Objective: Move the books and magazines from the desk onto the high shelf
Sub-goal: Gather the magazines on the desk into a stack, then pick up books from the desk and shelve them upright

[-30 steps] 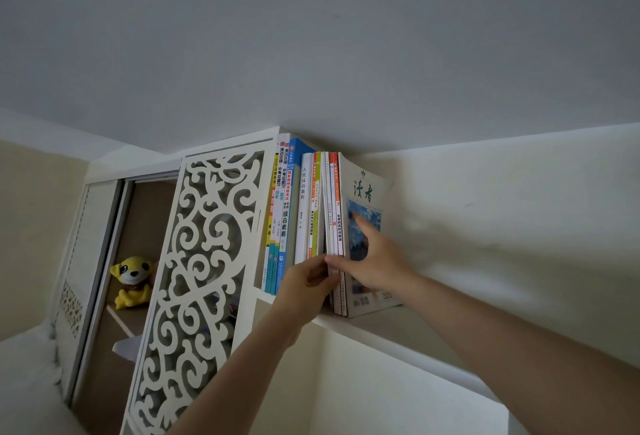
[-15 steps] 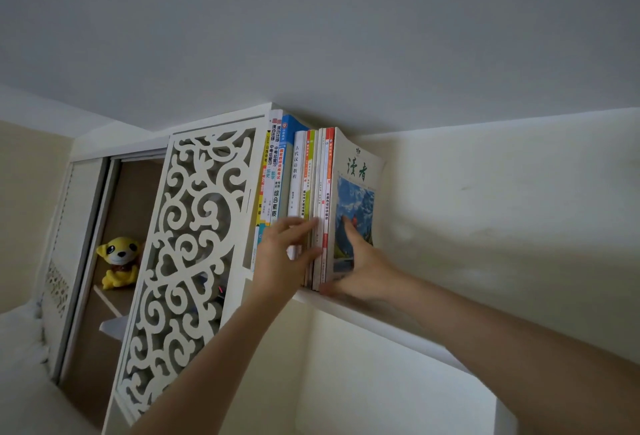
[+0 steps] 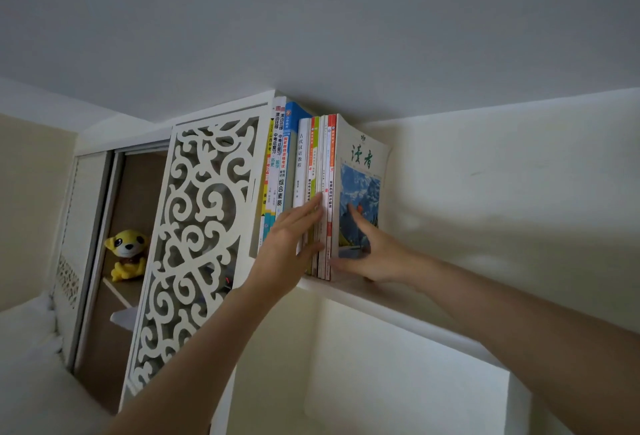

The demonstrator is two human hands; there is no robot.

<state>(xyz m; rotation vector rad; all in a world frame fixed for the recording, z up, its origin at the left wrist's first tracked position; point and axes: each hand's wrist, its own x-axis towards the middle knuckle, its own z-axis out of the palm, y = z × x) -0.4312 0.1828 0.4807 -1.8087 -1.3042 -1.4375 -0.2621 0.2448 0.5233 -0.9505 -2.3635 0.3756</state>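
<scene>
Several books and magazines stand upright in a row on the high white shelf, just under the ceiling. The outermost one on the right is a magazine with a white cover and a blue mountain picture. My left hand lies flat with straight fingers against the spines of the middle books. My right hand presses open against the magazine's cover at its lower end, thumb along the bottom near the shelf.
A white carved lattice panel bounds the row on the left. Behind it an open wardrobe holds a yellow plush toy. The shelf runs on bare to the right along the cream wall.
My left hand has let go of the spines' lower ends and now lies flat higher on them. My right hand slid down the magazine cover. The row now stands tighter and straighter.
</scene>
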